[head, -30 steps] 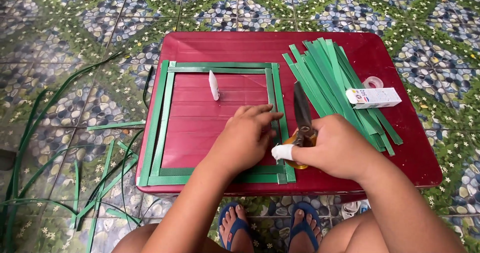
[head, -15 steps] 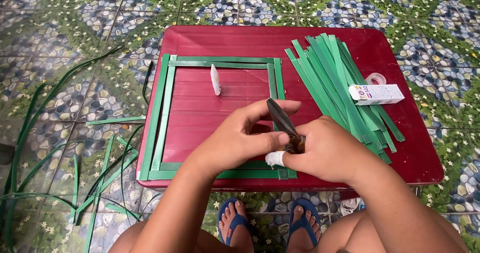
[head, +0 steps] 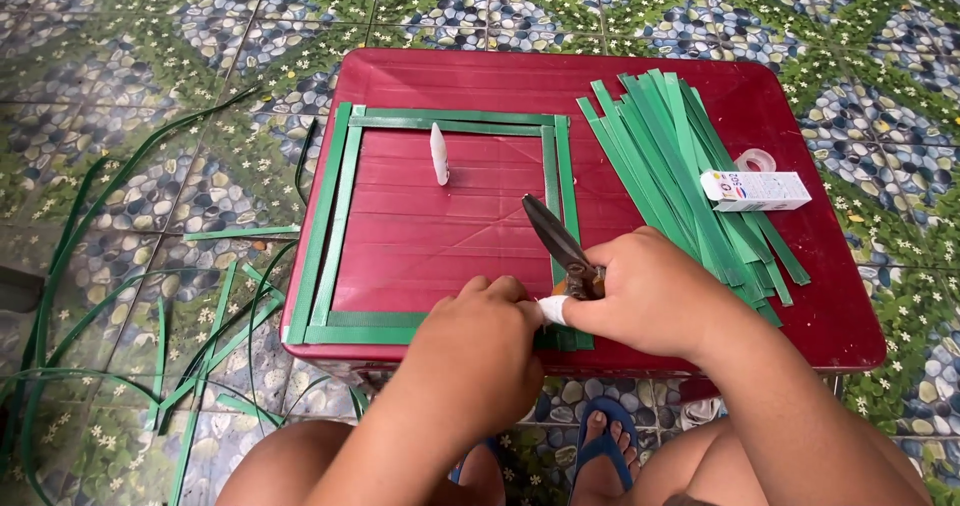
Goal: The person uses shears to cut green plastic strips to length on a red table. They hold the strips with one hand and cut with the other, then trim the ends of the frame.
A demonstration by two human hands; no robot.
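A white glue tube (head: 438, 154) is laid on the red table (head: 820, 316), a white carton (head: 756, 191) and tape roll (head: 757, 160) are set at its right, and loose green strips (head: 120, 346) are scattered on the tiled floor (head: 150, 56)

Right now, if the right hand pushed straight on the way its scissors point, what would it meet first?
Probably the white glue tube, up and left of the right hand; the scissors point over bare red table first. Depth unclear.

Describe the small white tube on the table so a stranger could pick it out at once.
Start at the red table. Inside the green strip frame laid on it, near the top edge, lies a small white tube. It is the only white thing within the frame; the white box lies outside, right.
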